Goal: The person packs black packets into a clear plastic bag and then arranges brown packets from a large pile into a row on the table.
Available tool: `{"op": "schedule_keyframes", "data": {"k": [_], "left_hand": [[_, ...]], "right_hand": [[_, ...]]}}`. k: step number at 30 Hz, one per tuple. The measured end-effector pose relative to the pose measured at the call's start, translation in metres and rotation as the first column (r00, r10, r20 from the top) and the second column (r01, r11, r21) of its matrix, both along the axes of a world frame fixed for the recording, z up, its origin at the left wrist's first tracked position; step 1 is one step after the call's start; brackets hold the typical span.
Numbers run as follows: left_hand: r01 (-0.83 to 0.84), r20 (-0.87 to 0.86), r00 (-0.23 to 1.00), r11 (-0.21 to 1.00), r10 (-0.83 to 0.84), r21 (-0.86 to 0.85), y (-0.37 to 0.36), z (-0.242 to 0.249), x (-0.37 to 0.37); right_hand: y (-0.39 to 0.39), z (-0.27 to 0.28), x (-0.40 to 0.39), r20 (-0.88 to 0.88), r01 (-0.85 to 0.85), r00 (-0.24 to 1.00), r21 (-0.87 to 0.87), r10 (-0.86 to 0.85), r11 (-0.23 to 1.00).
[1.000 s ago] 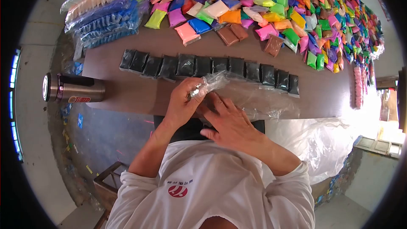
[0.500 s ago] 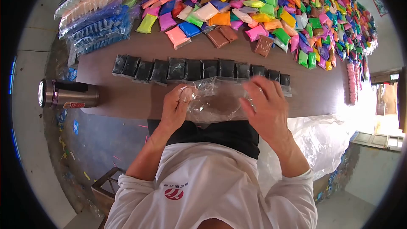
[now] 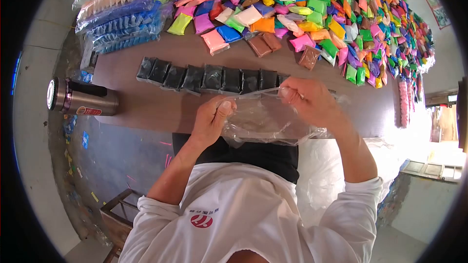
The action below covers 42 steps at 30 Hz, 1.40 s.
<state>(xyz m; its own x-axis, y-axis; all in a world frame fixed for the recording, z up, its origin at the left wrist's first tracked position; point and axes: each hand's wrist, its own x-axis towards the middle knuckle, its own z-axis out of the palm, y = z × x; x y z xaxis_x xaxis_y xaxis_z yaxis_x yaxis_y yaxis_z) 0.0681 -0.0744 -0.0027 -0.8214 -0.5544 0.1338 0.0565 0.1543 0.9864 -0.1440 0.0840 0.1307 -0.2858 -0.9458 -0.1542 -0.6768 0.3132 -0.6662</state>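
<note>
A clear plastic bag [image 3: 263, 117] is stretched between my two hands at the table's near edge. My left hand [image 3: 214, 117] pinches its left end, thumb on top. On the right, my right hand [image 3: 304, 98] is closed on the bag's upper edge. Just beyond the bag, a row of black packets [image 3: 213, 78] lies side by side across the table; its right end is partly hidden behind my right hand.
A large heap of colourful packets [image 3: 317, 7] covers the table's far side. Bagged rows of blue packets [image 3: 126, 29] are stacked at the far left. A steel flask [image 3: 92, 98] lies on the left edge of the brown table [image 3: 161, 112]. A wooden stool [image 3: 119, 214] stands lower left.
My right hand has closed on the bag's edge, its fingers looser before. The bag is now pulled wider and flatter between my hands. The view has shifted slightly.
</note>
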Motion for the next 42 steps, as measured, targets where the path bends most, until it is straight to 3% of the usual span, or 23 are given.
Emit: {"op": "schedule_keyframes", "data": {"k": [3,6,9,12,16,18,21,25,28,31,34,37,39,40,41,42], "left_hand": [[0.024,0.027,0.999,1.0,-0.024,-0.017,0.0,-0.001,0.0],[0.057,0.066,0.996,0.998,-0.054,-0.036,-0.004,-0.002,0.002],[0.046,0.046,0.998,0.998,-0.044,-0.048,-0.005,-0.004,0.005],[0.028,0.045,0.999,0.998,-0.026,-0.047,-0.002,0.0,0.003],[0.035,0.081,0.996,0.998,-0.032,-0.045,-0.003,-0.002,0.004],[0.03,-0.015,0.999,0.998,-0.031,-0.047,-0.002,-0.004,0.002],[0.041,-0.05,0.998,0.999,-0.043,-0.033,-0.004,-0.004,0.0],[0.019,0.01,1.0,1.0,-0.018,-0.017,-0.001,0.005,0.003],[-0.013,0.002,1.0,0.993,0.013,-0.116,0.004,0.011,-0.001],[-0.049,-0.062,0.998,0.954,0.032,-0.297,0.001,0.002,-0.003],[-0.049,0.03,0.998,0.991,0.053,-0.121,0.003,0.002,0.001],[-0.011,0.0,1.0,0.992,0.011,-0.124,0.001,0.003,0.0],[-0.019,-0.01,1.0,0.989,0.018,-0.143,0.002,0.004,-0.001],[-0.025,-0.015,1.0,0.988,0.023,-0.154,0.002,0.005,-0.001],[-0.019,-0.001,1.0,0.988,0.019,-0.154,0.002,0.005,0.0],[-0.012,0.012,1.0,0.988,0.014,-0.156,0.001,0.005,0.0]], "right_hand": [[-0.003,-0.004,-0.017,0.419,0.056,0.899,0.172,-0.125,0.983],[0.001,-0.008,-0.017,-0.02,0.046,0.999,0.031,-0.045,0.998],[0.007,0.016,-0.001,-0.157,0.131,0.975,-0.156,-0.156,0.979],[0.021,0.022,0.007,-0.147,0.148,0.966,-0.361,-0.213,0.921],[0.036,0.011,0.03,-0.238,-0.087,0.971,-0.311,0.011,0.946],[0.036,-0.005,0.046,-0.318,-0.156,0.944,-0.191,0.09,0.969],[0.032,-0.02,0.059,-0.157,-0.183,0.966,0.142,0.205,0.973],[0.025,-0.057,0.08,-0.441,-0.245,0.85,0.151,0.287,0.958],[0.024,-0.069,0.096,-0.525,-0.21,0.834,-0.012,0.173,0.978],[0.026,-0.07,0.105,-0.603,-0.275,0.774,-0.048,0.192,0.96],[0.042,-0.05,0.105,-0.47,-0.239,0.869,-0.127,0.153,0.963],[0.072,0.0,0.078,0.052,-0.311,0.945,-0.178,0.324,0.934],[0.099,0.033,0.048,0.262,-0.092,0.944,-0.37,0.199,0.925],[0.119,0.031,0.032,0.224,0.124,0.974,-0.473,-0.017,0.872],[0.129,0.029,0.017,0.122,0.287,0.958,-0.456,-0.261,0.843],[0.138,0.028,0.001,0.041,0.453,0.874,-0.43,-0.484,0.781]]}}
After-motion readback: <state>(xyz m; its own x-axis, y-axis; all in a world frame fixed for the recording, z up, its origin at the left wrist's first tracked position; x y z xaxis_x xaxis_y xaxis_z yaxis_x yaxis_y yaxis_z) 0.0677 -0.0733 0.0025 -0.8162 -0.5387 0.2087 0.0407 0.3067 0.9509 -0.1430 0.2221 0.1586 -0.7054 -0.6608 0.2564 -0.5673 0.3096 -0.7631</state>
